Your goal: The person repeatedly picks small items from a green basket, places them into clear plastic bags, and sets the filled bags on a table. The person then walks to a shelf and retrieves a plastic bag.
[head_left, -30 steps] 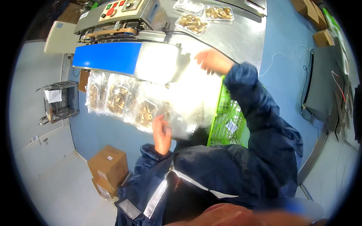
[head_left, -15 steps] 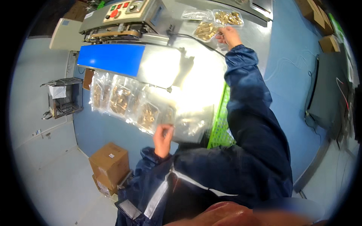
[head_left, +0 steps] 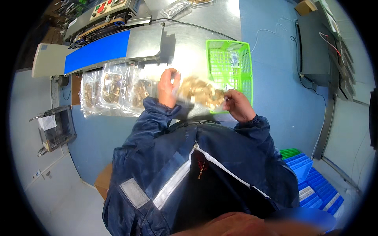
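My right hand (head_left: 239, 105) grips the right end of a clear plastic tray (head_left: 201, 93) filled with golden-brown pieces, held low over the front of the steel table. Motion blurs the tray, so I cannot tell what the pieces are. Beside its left end is my left hand (head_left: 168, 87), fingers curled and thumb close to them; anything between them is too unclear to make out. Left of that hand lie several clear bags (head_left: 112, 87) holding trays of similar pieces. A bright green plastic basket (head_left: 249, 65) sits just beyond my right hand.
A machine (head_left: 104, 27) with coloured buttons and a blue belt (head_left: 98, 51) stands at the far left. A black cable (head_left: 193, 26) crosses the steel table (head_left: 220, 19). Clear trays (head_left: 175, 8) lie at the back. Blue crates (head_left: 315, 188) stand low at the right.
My right hand has come back from the far side of the table with a filled tray. My left hand has risen beside it. The view has shifted, showing the whole green basket.
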Available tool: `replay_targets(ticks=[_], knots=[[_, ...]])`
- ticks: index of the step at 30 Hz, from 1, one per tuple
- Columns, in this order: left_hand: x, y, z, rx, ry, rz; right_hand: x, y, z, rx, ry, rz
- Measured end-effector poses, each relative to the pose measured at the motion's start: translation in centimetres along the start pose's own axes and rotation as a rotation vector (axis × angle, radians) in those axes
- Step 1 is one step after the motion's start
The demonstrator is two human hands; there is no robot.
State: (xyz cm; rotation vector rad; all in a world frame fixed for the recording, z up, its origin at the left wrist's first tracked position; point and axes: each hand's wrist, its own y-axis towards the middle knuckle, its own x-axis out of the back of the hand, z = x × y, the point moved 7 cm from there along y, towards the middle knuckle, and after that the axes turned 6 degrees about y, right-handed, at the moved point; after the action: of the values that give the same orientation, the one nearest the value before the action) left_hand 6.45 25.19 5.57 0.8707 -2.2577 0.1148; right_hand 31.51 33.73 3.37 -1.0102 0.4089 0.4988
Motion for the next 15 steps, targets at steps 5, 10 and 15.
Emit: replay_targets(ticks=[5, 10, 15], knots=[[-1.9, -5.1, 0.9, -0.071, 0.002, 0.062, 4.2, -1.2, -3.4, 0.199, 0.090, -0.120], [-5.8, -9.9, 4.8, -0.041, 0.050, 0.241, 3.7, -1.0, -8.5, 0.465, -0.038, -0.246], [-5.4, -10.6, 3.4, -0.074, 0.187, 0.571, 4.4, -2.1, -8.7, 0.548, -0.194, -0.289]])
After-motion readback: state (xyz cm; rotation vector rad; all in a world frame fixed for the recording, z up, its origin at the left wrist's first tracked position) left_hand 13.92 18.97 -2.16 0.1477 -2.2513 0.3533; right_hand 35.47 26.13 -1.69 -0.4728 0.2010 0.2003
